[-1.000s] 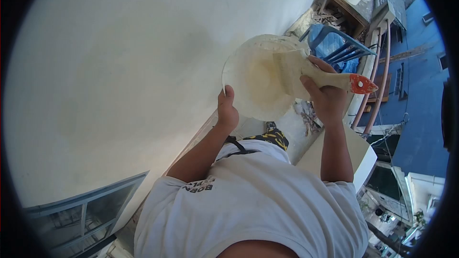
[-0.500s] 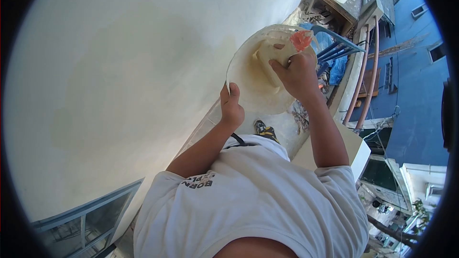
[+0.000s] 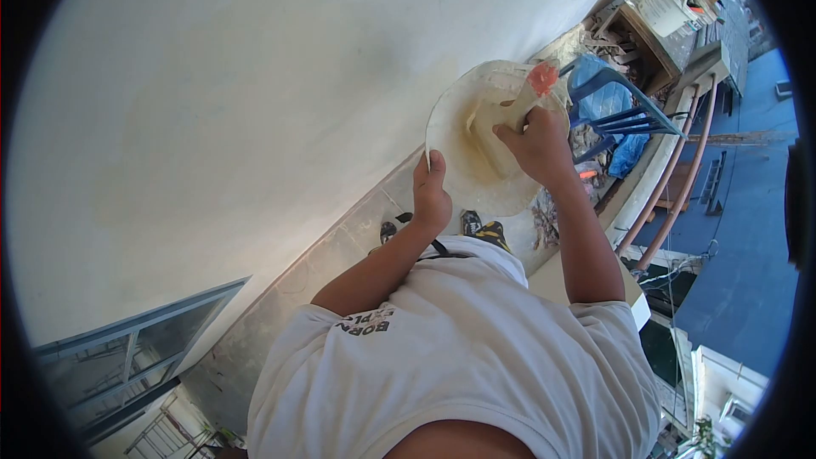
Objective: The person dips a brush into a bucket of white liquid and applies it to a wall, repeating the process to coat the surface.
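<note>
My left hand point(image 3: 433, 197) is closed on the near-left rim of a round, pale, shallow basin point(image 3: 449, 177), thumb on the inside. Cream-coloured residue coats the inside of the basin. A wide putty knife point(image 3: 487, 143) is in my right hand point(image 3: 541, 146), its pale broad blade lying against the basin's inner face. The knife's handle rises past my fingers and ends in a red patch. My right fingers wrap round it and are partly hidden. Both hands are in front of my white shirt, beside the wall.
A smooth off-white wall point(image 3: 238, 119) fills the left, with a blue-grey window frame point(image 3: 144, 331) low down. Right of the basin stand a blue plastic chair point(image 3: 625, 89), rubble and a railing point(image 3: 680, 174). A white bucket point(image 3: 667, 4) sits farther back. My shoes point(image 3: 484, 229) show below.
The view has shifted, so the basin and hands appear slightly lower and farther right. My right hand has tilted the putty knife, showing more of its handle. Both grips stay the same.
</note>
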`<state>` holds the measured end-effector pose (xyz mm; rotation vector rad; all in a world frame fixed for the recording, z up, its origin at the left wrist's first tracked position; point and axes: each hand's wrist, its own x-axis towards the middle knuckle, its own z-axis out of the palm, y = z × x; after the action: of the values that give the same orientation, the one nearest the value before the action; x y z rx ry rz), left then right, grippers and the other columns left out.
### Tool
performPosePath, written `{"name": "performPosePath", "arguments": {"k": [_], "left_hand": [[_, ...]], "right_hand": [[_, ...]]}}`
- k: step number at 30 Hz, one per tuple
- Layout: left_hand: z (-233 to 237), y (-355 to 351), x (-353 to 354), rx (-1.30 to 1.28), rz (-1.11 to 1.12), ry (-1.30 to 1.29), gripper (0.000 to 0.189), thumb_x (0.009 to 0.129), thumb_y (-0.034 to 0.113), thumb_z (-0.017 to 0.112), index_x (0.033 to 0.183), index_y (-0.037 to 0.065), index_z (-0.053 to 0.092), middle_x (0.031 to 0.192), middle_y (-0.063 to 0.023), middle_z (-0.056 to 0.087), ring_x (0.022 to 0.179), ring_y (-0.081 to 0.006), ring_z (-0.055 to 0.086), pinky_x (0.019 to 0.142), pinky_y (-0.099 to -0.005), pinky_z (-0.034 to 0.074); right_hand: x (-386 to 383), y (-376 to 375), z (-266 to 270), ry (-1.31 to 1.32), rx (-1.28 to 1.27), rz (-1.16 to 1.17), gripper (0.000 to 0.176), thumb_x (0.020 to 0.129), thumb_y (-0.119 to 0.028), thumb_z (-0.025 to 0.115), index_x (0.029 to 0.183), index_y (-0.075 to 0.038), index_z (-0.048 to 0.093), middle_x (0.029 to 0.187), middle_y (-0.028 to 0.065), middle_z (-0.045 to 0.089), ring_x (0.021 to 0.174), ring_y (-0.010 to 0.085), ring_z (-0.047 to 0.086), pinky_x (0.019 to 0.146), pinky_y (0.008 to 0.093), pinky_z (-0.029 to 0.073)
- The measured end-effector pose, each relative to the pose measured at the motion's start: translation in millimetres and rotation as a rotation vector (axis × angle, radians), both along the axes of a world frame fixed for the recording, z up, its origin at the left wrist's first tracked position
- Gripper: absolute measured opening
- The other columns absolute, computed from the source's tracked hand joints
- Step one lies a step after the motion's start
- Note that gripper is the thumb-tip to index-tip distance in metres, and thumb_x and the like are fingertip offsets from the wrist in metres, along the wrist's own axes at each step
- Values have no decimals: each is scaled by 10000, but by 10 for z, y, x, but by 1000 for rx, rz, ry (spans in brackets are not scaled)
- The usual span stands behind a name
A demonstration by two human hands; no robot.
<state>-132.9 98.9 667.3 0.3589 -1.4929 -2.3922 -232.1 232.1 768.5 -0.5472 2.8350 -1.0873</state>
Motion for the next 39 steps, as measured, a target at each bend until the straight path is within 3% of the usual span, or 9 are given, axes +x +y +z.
{"name": "performPosePath", "arguments": {"k": [6,7,9,18,22,24,31,37,39], "left_hand": [[-118,-169,-15,192,62,-85,579,927,452,385,1254,-24,412,1212,-106,485,1137,-188,421,981,-308,299],[-125,-181,3,197,63,-90,579,927,452,385,1254,-24,412,1212,-106,485,1137,-188,421,981,-308,299],[-105,-241,3,226,92,-101,579,912,473,387,1268,17,378,1242,-90,471,1151,-213,453,972,-373,365],[26,-781,432,402,-52,-169,606,912,467,401,1289,-6,350,1239,-122,469,1140,-234,457,960,-355,367],[-92,-1029,666,416,-190,-208,614,914,470,388,1289,-14,341,1240,-139,470,1131,-243,474,954,-365,379],[-110,-1085,747,406,-239,-235,616,914,474,383,1287,-14,342,1241,-142,470,1132,-247,477,954,-367,380],[-28,-1179,787,390,-315,-325,588,929,479,303,1324,44,315,1312,-111,418,1200,-263,415,999,-390,334],[-60,-1275,726,378,-305,-300,578,923,484,330,1311,56,335,1309,-96,417,1206,-256,404,1005,-395,325],[-40,-1302,708,362,-280,-309,577,922,485,333,1308,57,337,1304,-94,420,1205,-256,404,1006,-395,325]], "right_hand": [[48,130,-99,-245,-547,-156,342,744,-95,657,1046,54,595,795,120,654,678,162,630,599,268,481],[43,163,-153,-249,-542,-157,342,744,-95,657,1046,54,595,795,120,654,678,162,630,599,268,481],[24,165,-248,-414,-996,-193,335,751,-52,639,1047,90,570,885,134,639,738,183,632,639,253,494],[649,-204,-353,-579,-1391,-272,422,748,-16,643,1121,117,497,1005,171,605,875,224,616,777,303,494],[1247,-401,-238,-92,-912,-283,388,758,-20,645,1124,43,533,1018,153,623,888,226,626,784,302,495],[1487,-456,-258,94,-335,12,359,762,-28,651,1111,-30,566,1018,126,640,867,227,644,759,297,508],[1799,-645,-395,339,-368,-93,343,736,-12,668,1068,-59,595,993,136,644,833,252,657,717,297,525],[1804,-711,-591,329,-495,-190,343,775,-43,654,1109,-70,580,993,154,641,835,260,653,710,298,519],[1781,-740,-559,120,-466,-204,371,785,-52,654,1143,-58,558,1045,139,625,909,210,627,767,280,494]]}}
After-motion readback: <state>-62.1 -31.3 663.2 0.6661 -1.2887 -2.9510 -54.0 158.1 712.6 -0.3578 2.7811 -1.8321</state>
